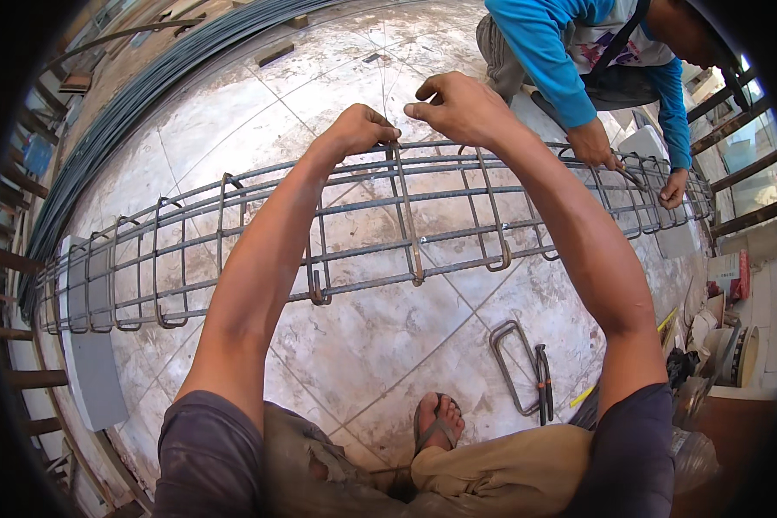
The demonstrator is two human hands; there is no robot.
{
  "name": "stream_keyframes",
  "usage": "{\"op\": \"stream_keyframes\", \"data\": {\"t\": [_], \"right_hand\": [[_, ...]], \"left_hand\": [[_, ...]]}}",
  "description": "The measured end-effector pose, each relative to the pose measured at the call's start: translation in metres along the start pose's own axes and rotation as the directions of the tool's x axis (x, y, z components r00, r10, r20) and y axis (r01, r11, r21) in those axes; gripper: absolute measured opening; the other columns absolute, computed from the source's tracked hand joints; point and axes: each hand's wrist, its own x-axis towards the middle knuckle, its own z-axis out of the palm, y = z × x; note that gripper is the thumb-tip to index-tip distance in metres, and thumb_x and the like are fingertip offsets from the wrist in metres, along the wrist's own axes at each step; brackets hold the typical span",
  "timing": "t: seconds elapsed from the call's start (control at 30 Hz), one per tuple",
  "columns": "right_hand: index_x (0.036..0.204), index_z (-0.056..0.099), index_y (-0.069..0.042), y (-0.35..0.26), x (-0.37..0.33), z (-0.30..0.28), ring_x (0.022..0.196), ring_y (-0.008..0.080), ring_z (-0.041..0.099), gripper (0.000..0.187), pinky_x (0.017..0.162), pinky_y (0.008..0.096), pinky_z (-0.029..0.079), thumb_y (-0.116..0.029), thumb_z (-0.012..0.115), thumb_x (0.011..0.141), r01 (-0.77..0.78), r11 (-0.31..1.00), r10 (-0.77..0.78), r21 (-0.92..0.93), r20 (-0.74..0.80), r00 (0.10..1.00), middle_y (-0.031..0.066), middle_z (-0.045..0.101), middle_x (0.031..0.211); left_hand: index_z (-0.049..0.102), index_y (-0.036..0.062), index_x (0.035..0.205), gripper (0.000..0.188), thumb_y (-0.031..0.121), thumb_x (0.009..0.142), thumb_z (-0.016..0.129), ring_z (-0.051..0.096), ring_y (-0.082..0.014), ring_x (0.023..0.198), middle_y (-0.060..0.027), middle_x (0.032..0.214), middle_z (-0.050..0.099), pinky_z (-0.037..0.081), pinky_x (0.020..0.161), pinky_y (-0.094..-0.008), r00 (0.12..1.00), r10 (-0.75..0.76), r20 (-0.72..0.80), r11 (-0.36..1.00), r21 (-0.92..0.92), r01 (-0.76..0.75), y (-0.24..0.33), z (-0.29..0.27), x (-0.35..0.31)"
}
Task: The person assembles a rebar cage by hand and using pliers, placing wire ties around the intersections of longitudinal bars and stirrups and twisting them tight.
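the pale tiled floor lies open in a broad patch between the near side of the metal cage and the person's sandalled foot. a bent hoop and a hand tool with red on its handle lie there side by side, toward the right. a bundle of dark rods curves along the far left edge, wooden rails stand along the right, and clutter crowds the lower right corner.

the cage stretches across the floor from left to right, raised on a grey block near its left end and another near its right. it is long and narrow, made of dark ribbed bars crossed by squared hoops, with brownish rust on some of them and hooked ends along the near side.

the left hand is at the cage's far top bar, about midway along, its fingers drawn narrow; whether they pinch the thin wire above them i cannot tell. the right hand hangs just beside it, thumb and forefinger apart with a gap between, its other fingers mostly hidden. the forearms cover parts of the cage. at the right end a co-worker in blue sleeves has both hands at the bars; the tool held there is hard to make out.
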Motion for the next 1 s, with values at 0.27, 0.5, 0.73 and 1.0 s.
{"op": "stream_keyframes", "data": {"t": [0.27, 0.5, 0.73, 1.0], "right_hand": [[0.132, 0.065, -0.001, 0.070, -0.317, 0.023, 0.104, 0.0405, 0.071, 0.059, 0.090, 0.0490, 0.056, -0.042, 0.076, 0.090, -0.374, 0.927, 0.347, 0.002, 0.370, 0.862, 0.0229, 0.075, 0.110], [0.163, 0.026, -0.003, 0.114, -0.511, 0.146, 0.143, 0.0539, 0.038, 0.114, 0.117, 0.0559, 0.040, -0.044, 0.089, 0.077, -0.565, 0.814, 0.580, -0.135, 0.254, 0.774, 0.0335, 0.027, 0.161], [0.134, 0.060, -0.001, 0.103, -0.530, 0.171, 0.144, 0.0524, 0.038, 0.064, 0.117, 0.0585, 0.038, -0.025, 0.081, 0.078, -0.587, 0.791, 0.607, -0.170, 0.102, 0.788, 0.0357, 0.033, 0.157], [0.138, 0.053, -0.008, 0.117, -0.550, 0.192, 0.141, 0.0508, 0.044, 0.072, 0.112, 0.0546, 0.044, -0.026, 0.086, 0.076, -0.608, 0.794, 0.605, -0.028, -0.071, 0.793, 0.0323, 0.038, 0.156]], "left_hand": [[0.081, -0.0003, 0.108, 0.033, 0.029, 0.093, 0.079, 0.069, -0.0174, 0.082, -0.0104, 0.094, 0.078, 0.055, 0.079, -0.0353, 0.998, 0.030, -0.059, 0.996, -0.077, -0.034, -0.017, 0.008, 0.015], [0.080, 0.0025, 0.117, 0.054, 0.050, 0.091, 0.075, 0.075, -0.0319, 0.104, -0.0216, 0.110, 0.078, 0.055, 0.095, -0.0415, 0.960, 0.039, -0.277, 0.971, 0.238, 0.029, 0.005, -0.015, -0.018], [0.081, 0.0101, 0.118, 0.043, 0.043, 0.091, 0.074, 0.076, -0.0290, 0.104, -0.0158, 0.111, 0.080, 0.056, 0.095, -0.0399, 0.859, 0.329, -0.393, 0.940, 0.223, -0.258, 0.071, -0.059, -0.086], [0.074, 0.0045, 0.130, 0.043, 0.036, 0.101, 0.070, 0.070, -0.0234, 0.115, -0.0124, 0.123, 0.077, 0.051, 0.101, -0.0360, 0.799, 0.555, -0.231, 0.830, 0.213, -0.515, 0.100, -0.081, -0.123]]}}
